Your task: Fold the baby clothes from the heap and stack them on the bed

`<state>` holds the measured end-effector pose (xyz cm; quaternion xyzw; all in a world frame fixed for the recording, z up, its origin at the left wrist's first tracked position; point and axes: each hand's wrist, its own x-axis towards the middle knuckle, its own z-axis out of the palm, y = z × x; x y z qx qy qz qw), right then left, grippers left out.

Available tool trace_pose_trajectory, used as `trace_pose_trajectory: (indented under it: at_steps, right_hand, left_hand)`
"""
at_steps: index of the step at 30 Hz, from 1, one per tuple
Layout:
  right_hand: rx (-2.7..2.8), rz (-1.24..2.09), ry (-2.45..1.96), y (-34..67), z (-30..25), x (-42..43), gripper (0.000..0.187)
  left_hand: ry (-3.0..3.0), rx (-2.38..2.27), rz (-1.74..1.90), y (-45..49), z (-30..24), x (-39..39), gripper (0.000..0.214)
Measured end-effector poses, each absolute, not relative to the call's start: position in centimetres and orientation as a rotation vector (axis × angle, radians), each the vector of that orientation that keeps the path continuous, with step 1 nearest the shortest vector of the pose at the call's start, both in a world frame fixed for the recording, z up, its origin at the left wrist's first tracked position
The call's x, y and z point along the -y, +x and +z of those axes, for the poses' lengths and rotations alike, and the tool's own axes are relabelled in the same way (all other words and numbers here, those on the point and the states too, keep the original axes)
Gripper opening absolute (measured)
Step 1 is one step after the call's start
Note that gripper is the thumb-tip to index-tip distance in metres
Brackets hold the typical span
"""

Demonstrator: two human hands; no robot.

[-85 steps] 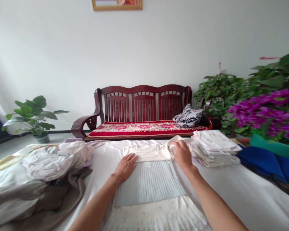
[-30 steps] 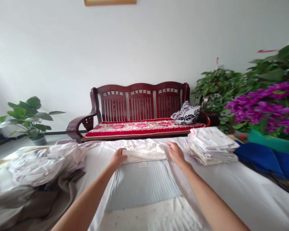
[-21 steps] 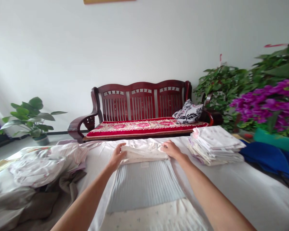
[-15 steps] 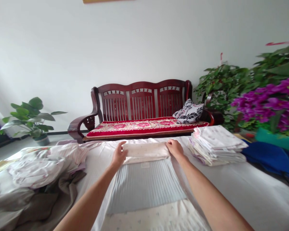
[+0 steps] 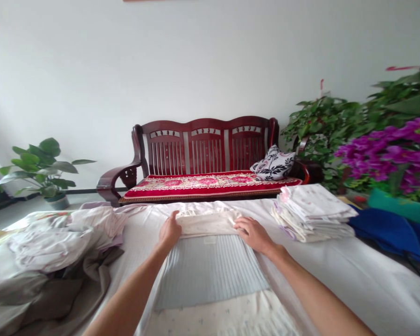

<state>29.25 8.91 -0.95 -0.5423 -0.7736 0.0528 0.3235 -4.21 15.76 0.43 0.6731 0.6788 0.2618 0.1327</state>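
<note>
"Where does your feed look from?"
"I have one view, from the camera on the person's head, forward and down over the bare left hand [image 5: 170,231] and bare right hand [image 5: 255,234]."
"Facing what?"
"Across a spread white cloth [image 5: 322,275] at a carved, dark-red wooden bench [image 5: 205,147], roughly centred, with the plain pale wall [image 5: 210,60] filling the top."
"How near?"
"Close above the ribbed pale-blue and cream fabric garment [image 5: 212,268], which my lower edge cuts off; the bench sits well beyond. I see wide, from a broad-leaved green potted plant [image 5: 38,163] at left to purple flowers [image 5: 388,156] cropped at right."
</note>
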Motion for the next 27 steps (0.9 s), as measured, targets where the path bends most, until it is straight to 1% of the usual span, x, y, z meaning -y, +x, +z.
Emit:
trace_pose_trajectory:
  at_steps: [3,6,8,11,13,15,19,23,27]
  right_hand:
    - [1.934,0.188,-1.492,29.9,-1.1,-8.6,0.030]
    - [1.799,0.118,-1.691,29.8,-0.3,-9.5,0.037]
    - [1.779,0.057,-1.746,29.1,0.2,-10.3,0.042]
    - [1.892,0.004,-1.758,27.1,0.2,-11.2,0.048]
    - [2.023,0.015,-1.794,26.0,-0.3,-11.3,0.054]
    - [2.118,0.068,-1.842,25.5,-1.0,-11.1,0.056]
    - [2.152,0.132,-1.928,26.2,-1.3,-10.7,0.055]
    - [2.089,0.065,-1.980,25.6,0.3,-11.2,0.048]
    - [2.151,-0.018,-1.855,21.4,1.5,-11.9,0.045]
  left_hand:
    - [1.936,-2.045,0.719,-4.1,0.4,-15.4,0.056]
    - [1.954,-2.109,0.704,-3.7,0.6,-14.9,0.052]
    - [2.080,-2.105,0.749,-3.2,0.9,-14.6,0.052]
    - [2.450,-1.813,0.793,-2.3,0.9,-14.1,0.049]
    - [2.614,-1.567,0.699,-2.0,0.4,-13.8,0.044]
    - [2.650,-1.502,0.567,-2.1,-0.4,-13.6,0.043]
    - [2.585,-1.650,0.426,-3.1,-1.2,-13.3,0.048]
    - [2.597,-1.761,0.419,-3.2,-0.7,-12.8,0.050]
    - [2.678,-1.589,0.525,-1.4,0.0,-12.7,0.050]
